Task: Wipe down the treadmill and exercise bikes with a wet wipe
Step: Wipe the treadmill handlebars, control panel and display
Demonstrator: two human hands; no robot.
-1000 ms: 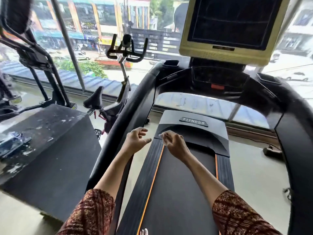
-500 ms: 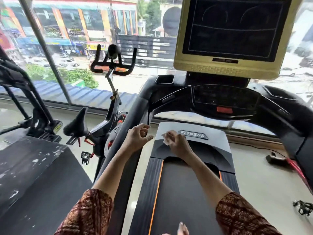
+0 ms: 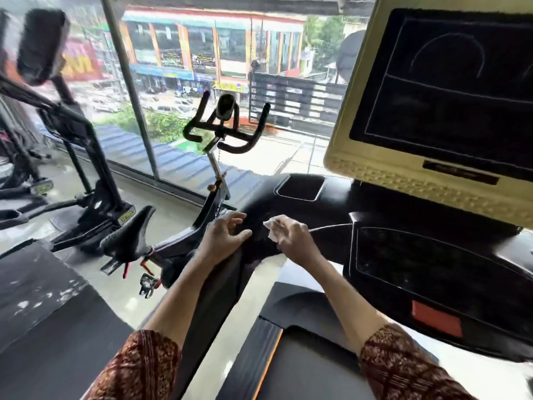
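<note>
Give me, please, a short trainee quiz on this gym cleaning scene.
1. Which hand holds the wet wipe: A, the left hand, or B, the right hand?
2. True or false: the exercise bike stands to the right of the treadmill.
3. Fill in: the bike's saddle is coloured ____.
Key: 1 B; 2 false; 3 black.

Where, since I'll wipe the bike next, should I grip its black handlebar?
Probably the lower loop of the black curved handlebar, left hand coming from the black saddle side: that loop is a rounded bar facing you, while the horns point up. The right hand holds the white wet wipe.
</note>
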